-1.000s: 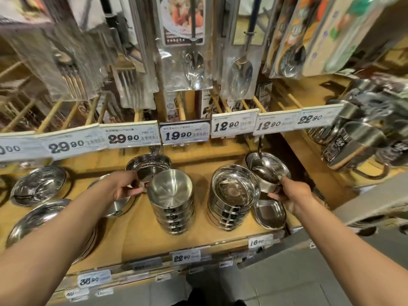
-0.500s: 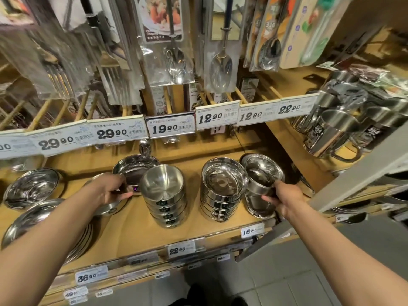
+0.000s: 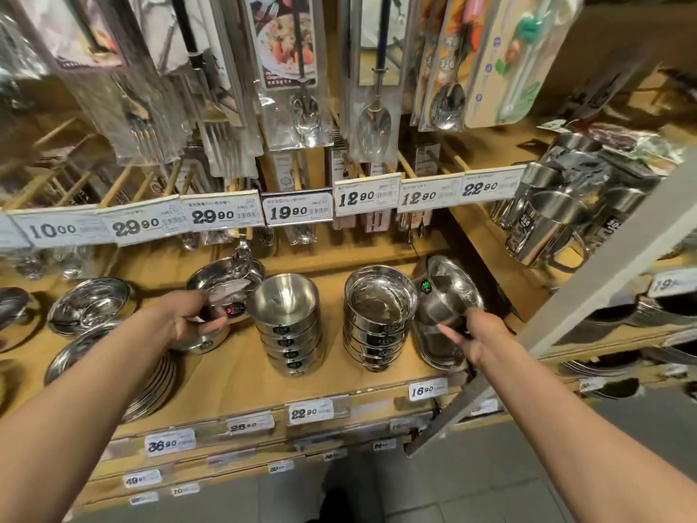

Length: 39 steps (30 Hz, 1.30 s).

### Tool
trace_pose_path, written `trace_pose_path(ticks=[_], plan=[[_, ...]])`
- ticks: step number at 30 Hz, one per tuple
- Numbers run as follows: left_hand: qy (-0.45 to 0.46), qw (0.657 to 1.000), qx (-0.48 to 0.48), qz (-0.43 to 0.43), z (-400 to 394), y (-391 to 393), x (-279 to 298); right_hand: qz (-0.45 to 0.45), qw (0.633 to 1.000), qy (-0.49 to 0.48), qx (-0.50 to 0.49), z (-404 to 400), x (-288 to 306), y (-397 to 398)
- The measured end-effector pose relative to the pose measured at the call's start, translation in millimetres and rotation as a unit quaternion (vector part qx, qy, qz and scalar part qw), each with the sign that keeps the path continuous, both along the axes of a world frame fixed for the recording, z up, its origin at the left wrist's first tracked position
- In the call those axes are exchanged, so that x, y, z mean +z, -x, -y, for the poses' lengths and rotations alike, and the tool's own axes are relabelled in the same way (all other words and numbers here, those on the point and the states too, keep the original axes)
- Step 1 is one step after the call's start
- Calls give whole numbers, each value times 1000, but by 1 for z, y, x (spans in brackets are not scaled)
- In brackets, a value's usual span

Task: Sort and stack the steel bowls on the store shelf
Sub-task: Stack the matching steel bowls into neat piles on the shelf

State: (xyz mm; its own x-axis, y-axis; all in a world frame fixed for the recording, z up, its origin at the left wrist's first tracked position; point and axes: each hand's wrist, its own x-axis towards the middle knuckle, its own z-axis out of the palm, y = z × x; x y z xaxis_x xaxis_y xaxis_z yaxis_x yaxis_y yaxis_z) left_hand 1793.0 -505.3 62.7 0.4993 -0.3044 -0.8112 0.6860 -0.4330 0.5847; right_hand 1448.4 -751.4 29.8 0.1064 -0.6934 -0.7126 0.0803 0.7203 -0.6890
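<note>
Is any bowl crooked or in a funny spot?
Yes. The bowl in the right hand is tipped up on its side, not flat like the neat stack beside it. The left hand holds another bowl tilted, off any pile.

Polished, mirror-bright steel on the stacked bowls (image 3: 288, 318) and plates (image 3: 154, 383); brushed, duller steel on the mugs (image 3: 547, 228). Matt, smooth light wood for the shelf (image 3: 234, 375). Glossy clear plastic round the hanging spoons (image 3: 373, 130). Matt white paper price tags (image 3: 298, 211).
</note>
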Motion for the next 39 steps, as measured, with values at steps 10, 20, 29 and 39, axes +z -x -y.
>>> trace_pose_path(ticks=[10, 20, 29, 39], plan=[[27, 999, 30, 27, -17, 7, -1, 40, 999, -15, -34, -12, 0, 10], [24, 998, 0, 50, -43, 24, 2, 72, 996, -46, -28, -20, 6, 22], [32, 998, 2, 47, -62, 39, 3, 91, 995, -32, -28, -38, 20, 37], [28, 994, 24, 101, -99, 90, 9, 83, 996, 28, 24, -81, 40, 65]])
